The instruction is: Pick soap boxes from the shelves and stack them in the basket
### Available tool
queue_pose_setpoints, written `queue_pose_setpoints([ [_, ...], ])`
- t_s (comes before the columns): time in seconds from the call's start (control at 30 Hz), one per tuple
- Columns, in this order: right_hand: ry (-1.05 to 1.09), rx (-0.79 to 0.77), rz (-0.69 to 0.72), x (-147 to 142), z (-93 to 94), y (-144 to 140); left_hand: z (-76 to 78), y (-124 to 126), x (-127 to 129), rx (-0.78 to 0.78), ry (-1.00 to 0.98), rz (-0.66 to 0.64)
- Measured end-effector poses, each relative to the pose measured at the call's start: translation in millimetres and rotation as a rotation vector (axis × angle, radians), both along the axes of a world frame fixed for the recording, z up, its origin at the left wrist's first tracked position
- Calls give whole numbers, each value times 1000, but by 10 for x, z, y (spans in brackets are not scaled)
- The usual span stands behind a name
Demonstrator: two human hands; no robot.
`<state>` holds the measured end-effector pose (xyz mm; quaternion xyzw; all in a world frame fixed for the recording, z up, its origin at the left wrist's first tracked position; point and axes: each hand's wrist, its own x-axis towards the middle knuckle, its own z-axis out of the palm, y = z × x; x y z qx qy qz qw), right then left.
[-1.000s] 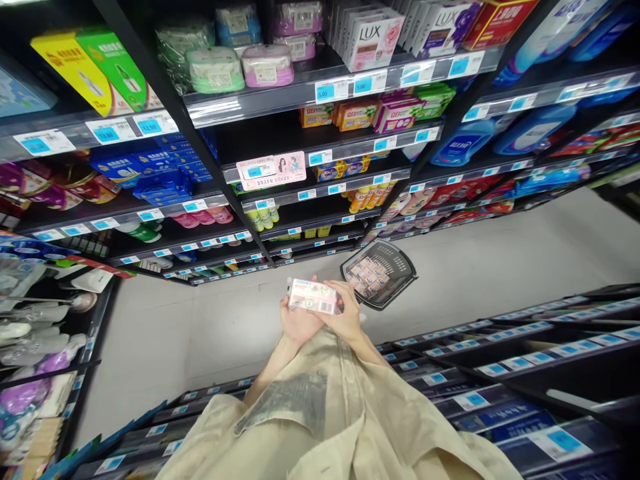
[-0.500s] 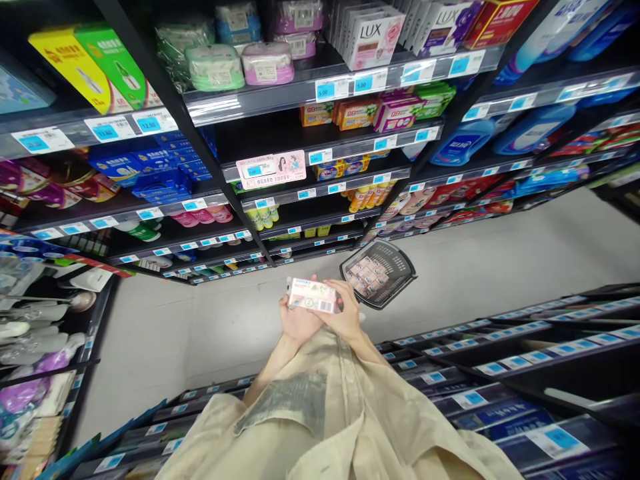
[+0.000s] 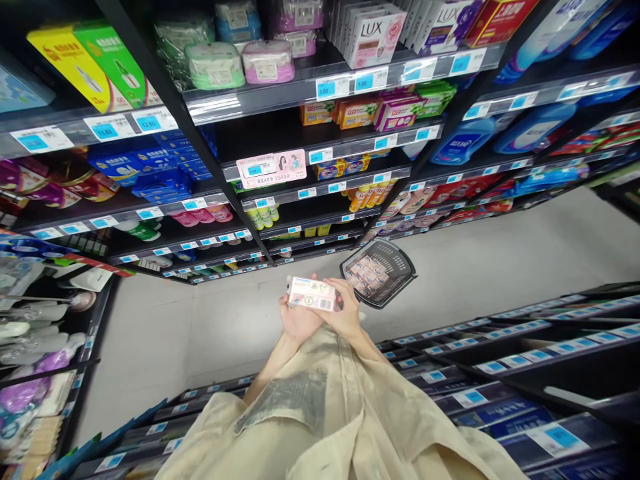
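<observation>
Pink soap box (image 3: 313,294) gripped by both hands | left hand (image 3: 299,321) underneath; right hand (image 3: 345,313) on its right end | black basket (image 3: 379,272) on the floor just beyond

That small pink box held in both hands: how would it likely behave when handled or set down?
The pink box keeps straight edges between the left hand and right hand, so probably stiff. Its flat, squared faces suggest it would lie steady, not roll. Its printed surface looks smooth, perhaps slightly slippery.

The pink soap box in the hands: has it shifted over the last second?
No. The pink soap box sits at the same spot beside the black basket on the floor, both hands on it.
</observation>
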<state>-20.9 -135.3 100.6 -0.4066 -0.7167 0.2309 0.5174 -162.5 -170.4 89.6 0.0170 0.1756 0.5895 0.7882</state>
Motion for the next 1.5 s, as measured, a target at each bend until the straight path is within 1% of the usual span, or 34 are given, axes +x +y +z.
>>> queue_pose_setpoints([
  [0.2, -1, 15, -8, -15, 19, 14, -1, 4, 2, 9, 29, 0],
  [0.3, 0, -2, -1, -15, 24, 8, 0, 4, 1, 2, 36, 4],
  [0.4, -11, -18, -1, -11, 23, 4, -2, 5, 0, -11, 23, 12],
  [0.57, -7, 3, -3, -9, 27, 11, -6, 7, 4, -34, -14, 22],
  [0.87, -13, 21, -17, -10, 25, 16, 58, 13, 2, -62, -40, 10],
  [0.97, -9, 18, -19, -6, 17, 14, 58, 13, 2, -64, -42, 12],
  [1.23, 7, -22, -20, 0, 7, 0, -4, 2, 8, -4, 30, -8],
  [1.5, 3, -86, -10, 8, -6, 2, 25, 1, 19, 1, 105, -2],
])
